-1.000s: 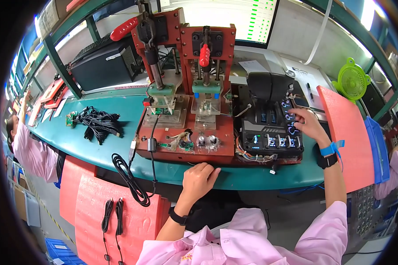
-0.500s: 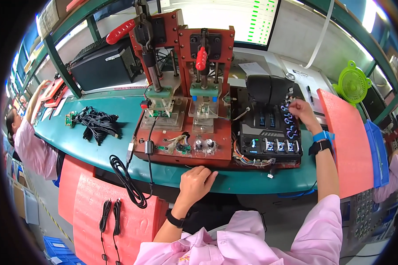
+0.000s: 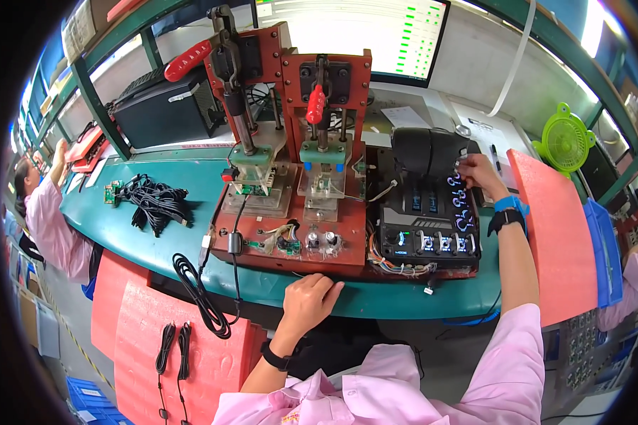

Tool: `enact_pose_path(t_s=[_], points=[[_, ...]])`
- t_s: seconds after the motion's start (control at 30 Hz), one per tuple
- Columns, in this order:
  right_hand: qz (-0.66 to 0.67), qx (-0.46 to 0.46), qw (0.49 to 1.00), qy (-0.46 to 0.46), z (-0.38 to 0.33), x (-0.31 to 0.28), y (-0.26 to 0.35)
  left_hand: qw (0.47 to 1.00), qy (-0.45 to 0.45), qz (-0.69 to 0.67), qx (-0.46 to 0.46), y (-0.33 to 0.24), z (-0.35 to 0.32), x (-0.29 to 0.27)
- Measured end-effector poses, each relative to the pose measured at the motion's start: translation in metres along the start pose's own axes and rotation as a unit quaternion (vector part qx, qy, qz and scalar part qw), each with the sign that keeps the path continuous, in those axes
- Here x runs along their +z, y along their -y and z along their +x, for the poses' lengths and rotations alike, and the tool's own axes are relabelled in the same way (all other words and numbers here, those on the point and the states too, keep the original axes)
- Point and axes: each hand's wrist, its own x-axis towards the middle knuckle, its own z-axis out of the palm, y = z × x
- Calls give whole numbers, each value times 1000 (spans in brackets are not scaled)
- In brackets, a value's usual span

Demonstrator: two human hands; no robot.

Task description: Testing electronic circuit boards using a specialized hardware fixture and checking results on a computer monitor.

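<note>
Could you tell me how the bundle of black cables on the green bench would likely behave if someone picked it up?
The bundle of black cables would probably flop and sag, since its loops sprawl loosely. It looks light, and tangled strands may drag along the small circuit board beside it.

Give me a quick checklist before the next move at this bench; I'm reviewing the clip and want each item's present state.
1. Right hand on the controls: ok, its fingers touch the knobs at the right rear of the black control unit.
2. Left hand away from the presses: ok, it rests on the front edge of the green bench, holding nothing.
3. Control unit powered: ok, its switches and small displays glow.
4. Right press lever: cannot tell whether it is fully down.
5. Board seated under the left press: cannot tell, the clear block covers it.
6. Black cable: not ok, it hangs loose over the bench edge.
</note>
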Motion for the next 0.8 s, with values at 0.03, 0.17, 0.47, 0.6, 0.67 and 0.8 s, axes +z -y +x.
enact_pose_path(t_s=[0.03, 0.17, 0.47, 0.6, 0.67, 0.8], points=[[1, -1, 1000, 3, 3, -2, 3, 1000, 0, -2, -2, 0, -2, 1], [-229, -22, 966, -121, 17, -22, 26, 1000, -2, 3, 6, 3, -5, 1], [-341, -223, 913, -11, 36, 79, 127, 1000, -1, 16, -9, -1, -4, -1], [-408, -98, 908, -21, 39, 100, 136, 1000, 10, -5, -4, -5, -3, 3], [-382, -62, 920, -66, 39, 102, 137, 1000, 14, 1, 0, -4, -2, 0], [-380, -101, 909, -139, 43, 113, 132, 1000, 18, 4, 2, -3, -2, -2]])
